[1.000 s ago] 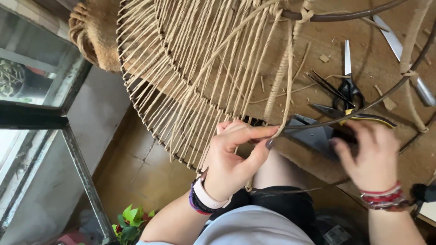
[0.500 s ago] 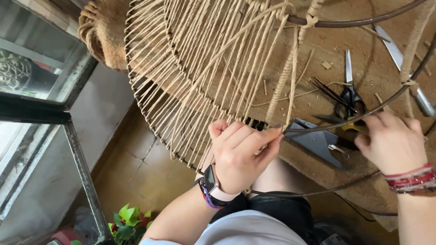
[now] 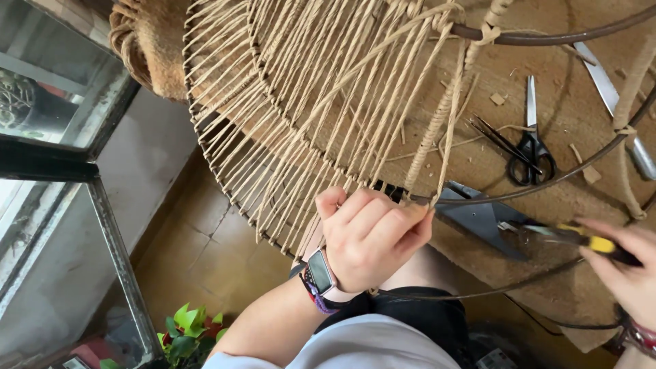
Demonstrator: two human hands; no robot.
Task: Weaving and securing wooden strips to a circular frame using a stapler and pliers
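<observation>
Head view shows the left hand (image 3: 372, 236) pinching a cord (image 3: 447, 130) that runs up and away along the wire frame (image 3: 519, 195), the right hand (image 3: 625, 273) gripping yellow-handled pliers (image 3: 574, 237) just right of it.

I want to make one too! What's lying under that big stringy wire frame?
Under the wire frame lies a brown work surface with black scissors, cord scraps and a grey metal piece. Whatever sits beneath the dense cord weave is mostly covered.
</observation>
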